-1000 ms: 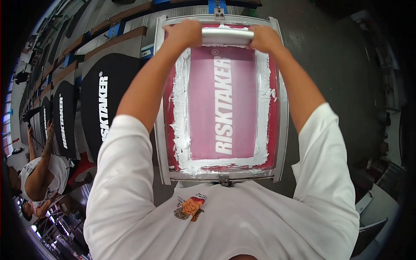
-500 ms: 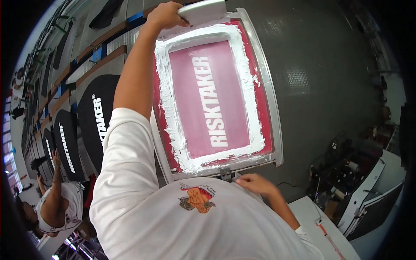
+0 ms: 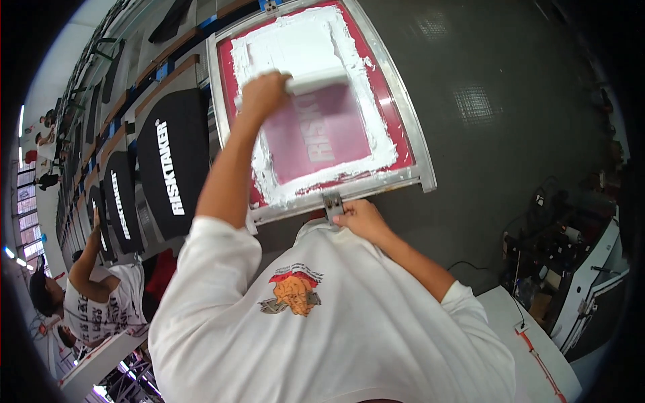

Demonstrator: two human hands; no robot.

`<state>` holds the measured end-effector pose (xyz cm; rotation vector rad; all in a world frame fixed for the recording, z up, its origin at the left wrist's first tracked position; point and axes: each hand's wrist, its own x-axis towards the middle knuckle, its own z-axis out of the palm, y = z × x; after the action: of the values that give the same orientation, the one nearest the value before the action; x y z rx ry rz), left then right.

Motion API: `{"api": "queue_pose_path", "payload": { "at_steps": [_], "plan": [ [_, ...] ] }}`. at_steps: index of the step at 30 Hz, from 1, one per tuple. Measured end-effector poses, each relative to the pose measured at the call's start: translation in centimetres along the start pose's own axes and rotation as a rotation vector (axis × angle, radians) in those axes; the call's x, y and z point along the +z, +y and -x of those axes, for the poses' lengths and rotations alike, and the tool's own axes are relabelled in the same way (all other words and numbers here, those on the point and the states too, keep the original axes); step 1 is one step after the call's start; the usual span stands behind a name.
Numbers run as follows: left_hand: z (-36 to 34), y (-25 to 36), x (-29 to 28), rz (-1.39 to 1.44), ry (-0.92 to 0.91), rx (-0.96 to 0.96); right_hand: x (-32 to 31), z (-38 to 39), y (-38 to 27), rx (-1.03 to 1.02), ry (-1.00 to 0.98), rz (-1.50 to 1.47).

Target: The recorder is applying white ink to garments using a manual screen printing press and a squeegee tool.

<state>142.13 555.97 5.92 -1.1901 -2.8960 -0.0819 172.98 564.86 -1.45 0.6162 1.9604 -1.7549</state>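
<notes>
My left hand [image 3: 264, 97] is closed around the end of a pale squeegee [image 3: 321, 79], which lies across the middle of a screen-printing frame [image 3: 403, 127]. White ink [image 3: 295, 47] covers the mesh on the far side of the blade and rings the printing area. Nearer me, the pink mesh [image 3: 285, 158] shows bare, with pale block lettering partly blurred. At the frame's near edge, the fingers of my right hand [image 3: 363, 220] grip a small grey metal bracket [image 3: 332, 204]; its underside is hidden.
Black printed fabric panels [image 3: 171, 151] lie on boards in a row to the left. A co-worker [image 3: 101, 295] reaches toward one lower left. At right are a grey floor [image 3: 463, 168], a white tabletop [image 3: 510, 336] and cluttered equipment [image 3: 551, 262].
My left hand has drawn the squeegee from the frame's far end toward me, leaving white ink over the far mesh. My right hand has come onto the bracket. The view has shifted.
</notes>
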Motion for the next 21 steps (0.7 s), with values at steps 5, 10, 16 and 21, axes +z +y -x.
{"api": "queue_pose_path", "payload": {
  "at_steps": [5,10,16,21],
  "plan": [
    [16.7,11.2,1.0,0.096,0.136,-0.013,-0.3,-0.6,-0.2,0.084,-0.022,0.041],
    [18.3,11.9,-0.9,0.153,0.108,-0.047,0.1,-0.3,-0.5,0.003,0.013,0.107],
    [6.8,4.1,-5.1,0.164,-0.021,-0.183,0.1,0.2,0.0,-0.075,-0.015,0.107],
    [-6.7,-3.3,-5.6,0.008,0.145,-0.146,-0.3,0.2,0.0,-0.016,-0.059,0.093]
  ]
}}
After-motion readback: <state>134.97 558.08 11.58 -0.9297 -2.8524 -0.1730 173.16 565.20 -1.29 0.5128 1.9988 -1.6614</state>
